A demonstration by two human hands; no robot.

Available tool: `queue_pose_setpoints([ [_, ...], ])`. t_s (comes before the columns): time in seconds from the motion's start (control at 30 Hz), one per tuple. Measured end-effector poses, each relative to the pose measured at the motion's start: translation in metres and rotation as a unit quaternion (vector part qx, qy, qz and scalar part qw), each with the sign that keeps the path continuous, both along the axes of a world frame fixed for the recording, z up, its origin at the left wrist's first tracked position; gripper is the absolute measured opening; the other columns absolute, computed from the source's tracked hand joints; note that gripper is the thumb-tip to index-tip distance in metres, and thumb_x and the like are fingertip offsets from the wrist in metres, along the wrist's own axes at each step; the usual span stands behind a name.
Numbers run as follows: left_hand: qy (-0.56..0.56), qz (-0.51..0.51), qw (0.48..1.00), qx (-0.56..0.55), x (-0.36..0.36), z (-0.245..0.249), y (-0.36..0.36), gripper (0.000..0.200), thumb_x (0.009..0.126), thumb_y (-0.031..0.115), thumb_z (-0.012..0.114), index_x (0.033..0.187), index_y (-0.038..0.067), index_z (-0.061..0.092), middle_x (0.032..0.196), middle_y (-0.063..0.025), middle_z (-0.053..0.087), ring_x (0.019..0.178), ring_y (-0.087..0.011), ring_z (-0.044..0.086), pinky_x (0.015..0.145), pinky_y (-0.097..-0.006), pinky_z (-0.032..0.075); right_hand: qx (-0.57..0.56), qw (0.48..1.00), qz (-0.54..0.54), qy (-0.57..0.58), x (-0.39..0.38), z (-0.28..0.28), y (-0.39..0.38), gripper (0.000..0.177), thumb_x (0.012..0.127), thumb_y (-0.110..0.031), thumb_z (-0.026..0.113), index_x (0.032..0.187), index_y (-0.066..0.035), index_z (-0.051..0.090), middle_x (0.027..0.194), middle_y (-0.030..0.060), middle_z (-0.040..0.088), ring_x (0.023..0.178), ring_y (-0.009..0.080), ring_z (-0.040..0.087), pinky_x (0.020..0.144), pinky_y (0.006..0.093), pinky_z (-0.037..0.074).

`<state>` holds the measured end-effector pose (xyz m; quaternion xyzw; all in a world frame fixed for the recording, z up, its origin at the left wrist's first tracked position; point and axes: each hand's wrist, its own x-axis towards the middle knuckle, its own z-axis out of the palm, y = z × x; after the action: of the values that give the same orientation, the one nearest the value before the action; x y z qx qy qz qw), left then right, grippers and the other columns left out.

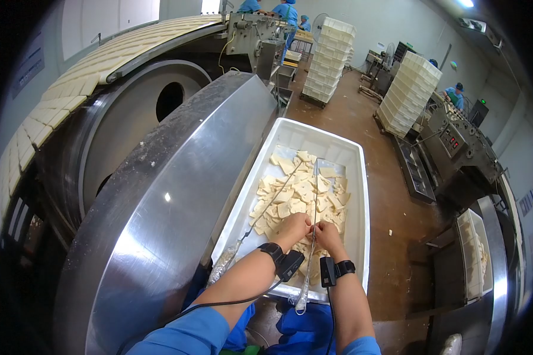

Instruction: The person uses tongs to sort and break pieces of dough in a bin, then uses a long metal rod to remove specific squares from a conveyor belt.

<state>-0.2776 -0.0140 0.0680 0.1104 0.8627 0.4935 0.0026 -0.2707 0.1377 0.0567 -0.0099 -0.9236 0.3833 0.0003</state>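
Note:
My left hand (295, 229) and my right hand (330, 235) meet fingertip to fingertip over a white plastic tray (366, 195). Both have their fingers pinched together; whatever is between them is too small to make out. Beneath them lies a heap of broken, pale flat dough-like pieces (304, 190). A thin metal rod with a looped, wrapped handle (304, 293) runs lengthwise across the tray, passing right at my fingers. Another thin rod with a plastic-wrapped handle (224, 264) slants over the tray's left side. Dark devices are strapped to both wrists.
A large steel guard (177, 171) borders the tray on the left, beside a conveyor of pale sheets (59, 100). Stacked white crates (330, 59) and another stack (410, 92) stand behind. On the right are a machine (456, 142) and a second tray (471, 254). Co-workers in blue work farther back.

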Motion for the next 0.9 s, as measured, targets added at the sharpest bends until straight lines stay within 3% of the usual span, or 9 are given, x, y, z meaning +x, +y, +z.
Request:
queue_pose_setpoints([
  [0.23, -0.009, -0.014, 1.0, -0.019, -0.004, -0.002, 0.0, 0.013, 0.072, 0.015, 0.067, 0.073, 0.002, 0.064, 0.068, -0.0139, 0.063, 0.063, -0.024, 0.062, 0.058, -0.0322, 0.047, 0.011, 1.0, -0.012, -0.002, 0.001, 0.005, -0.003, 0.023, 0.079, -0.021, 0.053, 0.079, -0.002, 0.065, 0.072, 0.0191, 0.063, 0.068, 0.0309, 0.062, 0.064, 0.0369, 0.048],
  [0.3, -0.046, -0.023, 0.998, -0.028, -0.005, -0.001, -0.001, 0.012, 0.068, 0.018, 0.07, 0.072, 0.009, 0.064, 0.073, -0.0139, 0.064, 0.071, -0.0295, 0.063, 0.062, -0.038, 0.048, 0.015, 1.0, -0.009, 0.003, 0.001, 0.005, -0.003, 0.023, 0.079, -0.021, 0.053, 0.079, -0.002, 0.065, 0.072, 0.019, 0.063, 0.068, 0.0309, 0.062, 0.064, 0.0369, 0.048],
  [0.9, -0.08, -0.019, 0.994, -0.076, -0.004, 0.003, 0.0, 0.01, 0.07, 0.019, 0.068, 0.074, 0.01, 0.063, 0.078, -0.014, 0.064, 0.077, -0.0305, 0.063, 0.066, -0.0388, 0.049, -0.011, 1.0, -0.01, -0.005, -0.005, -0.011, 0.004, 0.024, 0.077, -0.022, 0.057, 0.079, 0.001, 0.063, 0.069, 0.0193, 0.062, 0.066, 0.0308, 0.062, 0.062, 0.0365, 0.048],
])
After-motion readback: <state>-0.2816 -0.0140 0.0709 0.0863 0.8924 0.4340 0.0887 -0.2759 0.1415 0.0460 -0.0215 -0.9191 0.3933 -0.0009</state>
